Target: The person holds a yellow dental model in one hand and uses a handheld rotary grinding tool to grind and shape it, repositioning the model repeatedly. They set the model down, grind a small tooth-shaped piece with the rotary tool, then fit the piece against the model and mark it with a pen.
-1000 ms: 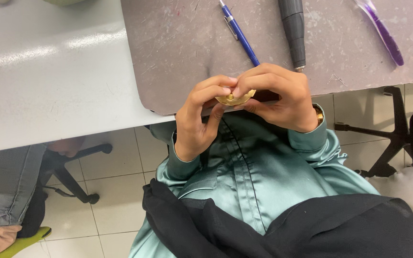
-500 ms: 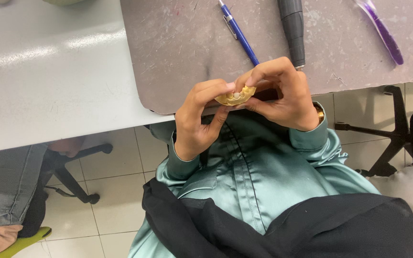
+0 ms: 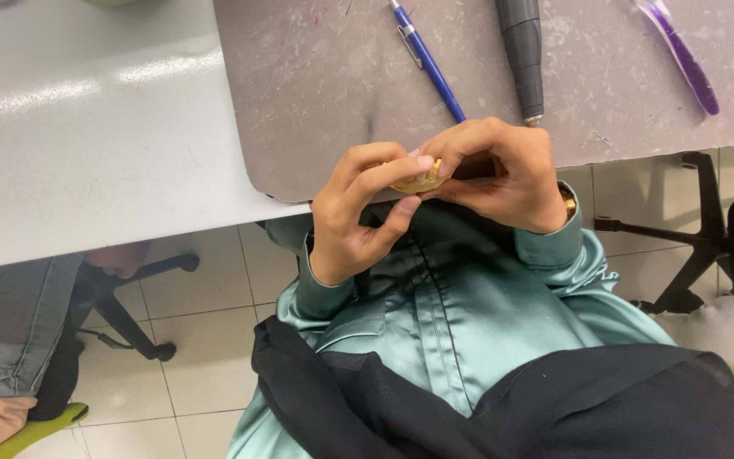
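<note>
While both hands are pinching the small tan curved piece (image 3: 418,180) at the desk (image 3: 87,153) edge, just below the blue pen (image 3: 428,61), I am judging a slip: left hand (image 3: 358,212) and right hand (image 3: 503,174) fingers are gripping only its rim, over open floor (image 3: 197,357).

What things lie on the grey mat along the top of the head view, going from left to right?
Blue pen → dark grey handheld tool → purple-handled tool. All three lie on the grey mat, beyond the left hand and right hand.
</note>
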